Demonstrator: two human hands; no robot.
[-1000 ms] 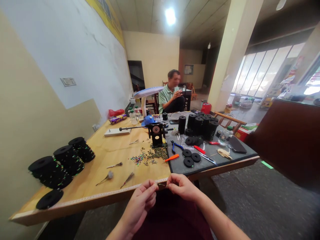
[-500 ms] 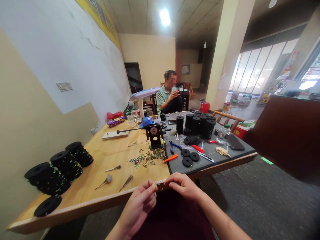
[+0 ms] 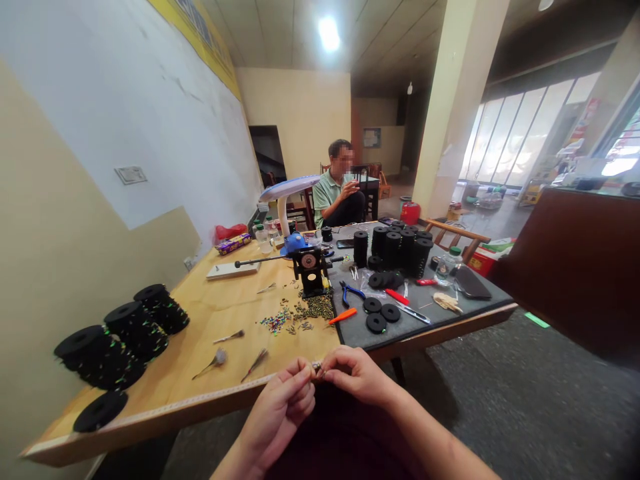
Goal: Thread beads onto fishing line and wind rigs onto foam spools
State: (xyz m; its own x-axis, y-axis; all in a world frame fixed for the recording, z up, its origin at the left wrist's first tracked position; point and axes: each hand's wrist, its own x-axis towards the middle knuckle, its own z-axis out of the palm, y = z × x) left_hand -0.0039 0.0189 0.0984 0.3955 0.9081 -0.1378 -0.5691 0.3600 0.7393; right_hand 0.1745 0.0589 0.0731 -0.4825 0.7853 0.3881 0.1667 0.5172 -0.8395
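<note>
My left hand [image 3: 289, 395] is closed in a pinch just off the table's front edge. My right hand [image 3: 357, 377] meets it there, thumb and fingertips pressed together. A tiny object lies between the two pinches, too small and hidden to name. Beyond my hands, on the bare wood, are small colourful beads [image 3: 276, 321] and a heap of little brassy pieces [image 3: 319, 307]. Left of those lie several tufted bundles, one fanned out grey [image 3: 219, 357] and one darker with a reddish stem [image 3: 257, 364].
A black hand-cranked device [image 3: 311, 270] stands mid-table before a blue-and-white lamp [image 3: 293, 243]. On the grey mat [image 3: 360, 333] are blue-handled pliers [image 3: 353, 292], an orange tool [image 3: 343, 316] and black foam discs [image 3: 376, 323]. Disc stacks [image 3: 131, 327] stand left. A person [image 3: 330, 190] sits behind.
My right hand has moved left, its fingers closing into a pinch against my left fingertips. My left hand keeps its pinch nearly in place. The view has shifted slightly.
</note>
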